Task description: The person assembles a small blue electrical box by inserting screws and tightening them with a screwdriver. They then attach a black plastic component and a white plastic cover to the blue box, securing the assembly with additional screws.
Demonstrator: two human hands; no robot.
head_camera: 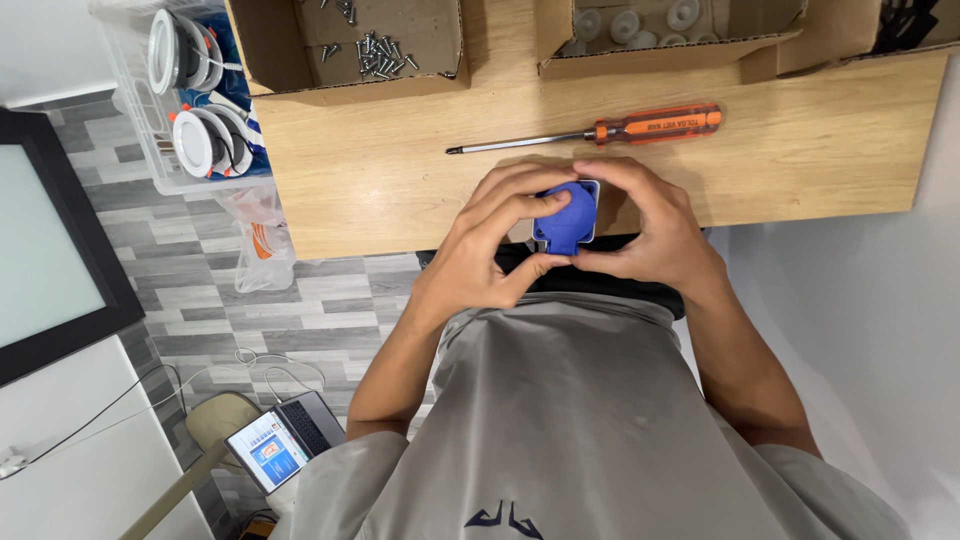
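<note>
Both hands hold one small part at the near edge of the wooden table (400, 190). It is a blue plastic cap (567, 222) sitting in a white square housing. My left hand (490, 245) wraps it from the left, thumb pressing on the blue face. My right hand (650, 225) cups it from the right, fingers curled over its top edge. Most of the white housing is hidden by my fingers.
An orange-handled screwdriver (600, 131) lies on the table just beyond my hands. A cardboard box of screws (375, 50) stands at the back left, a box of white round parts (640, 25) at the back. A clear bin of round fixtures (195, 100) stands left, a laptop (285, 440) on the floor.
</note>
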